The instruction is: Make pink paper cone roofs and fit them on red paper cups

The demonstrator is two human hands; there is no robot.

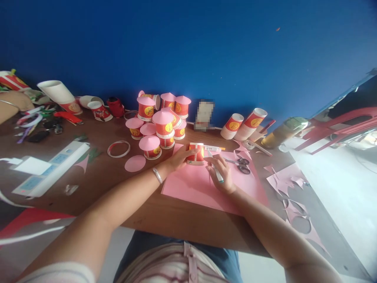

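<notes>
My left hand (180,157) grips a red and white paper cup (196,153) from its left side, just over the pink paper sheets (188,181). In my right hand (220,173) is a white pen with a teal end (218,174), its upper end close to the cup's right side. Whether the pen touches the cup cannot be made out. Black-handled scissors (242,164) lie open on the pink paper, right of my right hand. Another white pen with an orange end (215,149) lies behind the cup.
Several red cups with pink cone tops (149,145) are grouped behind my left hand, beside a pink disc (135,163) and a tape ring (118,149). A power strip (50,169) lies left. Stacked cups (251,124), a bottle (284,131) and pink scraps (300,220) are right.
</notes>
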